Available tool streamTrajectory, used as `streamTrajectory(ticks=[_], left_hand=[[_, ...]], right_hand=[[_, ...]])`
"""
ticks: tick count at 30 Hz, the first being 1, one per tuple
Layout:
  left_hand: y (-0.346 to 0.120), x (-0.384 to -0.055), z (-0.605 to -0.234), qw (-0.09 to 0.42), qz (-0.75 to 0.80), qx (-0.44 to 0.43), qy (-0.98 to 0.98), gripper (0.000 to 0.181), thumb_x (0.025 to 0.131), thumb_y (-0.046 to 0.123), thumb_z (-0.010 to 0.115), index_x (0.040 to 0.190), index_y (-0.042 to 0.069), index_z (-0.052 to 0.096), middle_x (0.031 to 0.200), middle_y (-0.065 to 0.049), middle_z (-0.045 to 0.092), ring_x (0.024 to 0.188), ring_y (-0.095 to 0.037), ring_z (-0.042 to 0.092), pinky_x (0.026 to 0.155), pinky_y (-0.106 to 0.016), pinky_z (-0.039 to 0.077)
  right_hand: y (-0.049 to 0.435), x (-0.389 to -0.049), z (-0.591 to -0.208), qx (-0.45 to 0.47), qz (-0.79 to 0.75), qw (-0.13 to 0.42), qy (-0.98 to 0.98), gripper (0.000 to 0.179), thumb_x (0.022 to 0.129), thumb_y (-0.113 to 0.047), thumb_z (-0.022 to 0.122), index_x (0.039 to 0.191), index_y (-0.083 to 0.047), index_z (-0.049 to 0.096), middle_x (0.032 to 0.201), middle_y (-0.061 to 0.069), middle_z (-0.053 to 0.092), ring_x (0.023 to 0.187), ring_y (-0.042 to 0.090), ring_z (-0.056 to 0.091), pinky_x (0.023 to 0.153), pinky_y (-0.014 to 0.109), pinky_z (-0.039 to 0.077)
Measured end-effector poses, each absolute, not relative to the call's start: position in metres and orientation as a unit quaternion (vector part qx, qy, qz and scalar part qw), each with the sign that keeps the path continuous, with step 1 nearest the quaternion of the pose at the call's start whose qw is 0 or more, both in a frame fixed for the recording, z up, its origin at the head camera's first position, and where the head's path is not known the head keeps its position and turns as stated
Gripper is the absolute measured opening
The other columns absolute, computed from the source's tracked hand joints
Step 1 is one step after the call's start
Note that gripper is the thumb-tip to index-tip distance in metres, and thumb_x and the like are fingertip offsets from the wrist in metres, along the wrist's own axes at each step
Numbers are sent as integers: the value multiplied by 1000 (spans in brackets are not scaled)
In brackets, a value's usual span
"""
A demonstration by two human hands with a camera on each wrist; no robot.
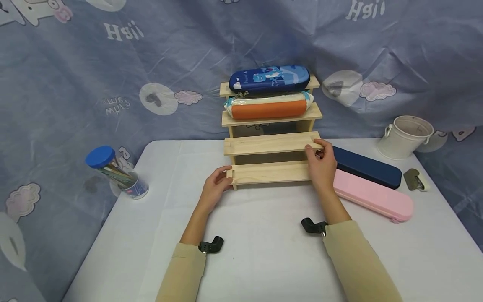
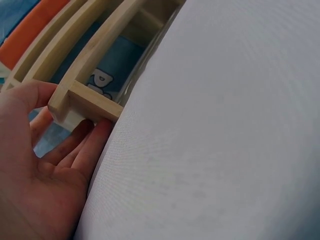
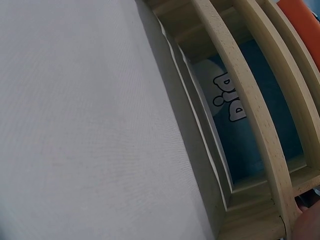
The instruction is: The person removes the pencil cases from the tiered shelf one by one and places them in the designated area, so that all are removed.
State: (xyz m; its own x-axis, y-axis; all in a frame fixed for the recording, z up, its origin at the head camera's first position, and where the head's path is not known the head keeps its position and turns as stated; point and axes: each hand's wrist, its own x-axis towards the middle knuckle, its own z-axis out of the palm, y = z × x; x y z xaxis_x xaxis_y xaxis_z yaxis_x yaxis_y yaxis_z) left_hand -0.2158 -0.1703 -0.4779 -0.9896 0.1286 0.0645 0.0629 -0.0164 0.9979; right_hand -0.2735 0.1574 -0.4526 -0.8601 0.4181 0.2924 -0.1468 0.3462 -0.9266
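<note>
A stepped wooden rack (image 1: 269, 173) of light boards stands against the back cloth. At the lowest board's left end, my left hand (image 1: 215, 188) grips the rack; in the left wrist view its fingers (image 2: 92, 145) lie against the side panel. My right hand (image 1: 322, 165) holds the rack's right end, around the second board from the bottom; only a sliver of it shows in the right wrist view. A dark blue pencil case (image 1: 269, 79) with a cartoon print lies on the top board. Below it sits an orange and clear pencil case (image 1: 269, 109). The two lower boards bear nothing.
Right of the rack lie a navy case (image 1: 367, 167) and a pink case (image 1: 373, 193). A white bucket (image 1: 405, 137) and a small grey-green object (image 1: 414, 180) are farther right. At the left edge stands a cup (image 1: 137, 188) with a blue-lidded container of pencils (image 1: 113, 170) leaning in it.
</note>
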Motion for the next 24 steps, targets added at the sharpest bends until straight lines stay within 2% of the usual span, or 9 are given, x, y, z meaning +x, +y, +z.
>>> streamTrajectory(ticks=[13, 20, 24], left_hand=[[-167, -218, -474, 28, 708, 56, 703, 41, 93, 6, 60, 133, 3, 53, 128, -19, 53, 107, -26, 61, 85, -41, 55], [-173, -232, -486, -24, 688, 23, 725, 39, 92, 15, 63, 130, 11, 57, 131, -9, 55, 107, -23, 61, 79, -38, 57], [-177, -231, -465, -38, 688, 24, 724, 47, 93, 13, 61, 137, 7, 47, 134, -16, 52, 113, -29, 57, 88, -49, 52]], right_hand=[[161, -272, -453, -96, 568, 247, -779, 43, 88, -48, 63, 124, -25, 59, 108, -3, 61, 96, 10, 57, 79, 22, 46], [161, -273, -454, -89, 571, 248, -777, 42, 88, -47, 64, 123, -24, 59, 110, -4, 61, 96, 10, 57, 80, 22, 46], [160, -272, -453, -86, 572, 248, -777, 42, 88, -46, 65, 123, -23, 59, 109, -3, 62, 96, 10, 58, 80, 22, 46]])
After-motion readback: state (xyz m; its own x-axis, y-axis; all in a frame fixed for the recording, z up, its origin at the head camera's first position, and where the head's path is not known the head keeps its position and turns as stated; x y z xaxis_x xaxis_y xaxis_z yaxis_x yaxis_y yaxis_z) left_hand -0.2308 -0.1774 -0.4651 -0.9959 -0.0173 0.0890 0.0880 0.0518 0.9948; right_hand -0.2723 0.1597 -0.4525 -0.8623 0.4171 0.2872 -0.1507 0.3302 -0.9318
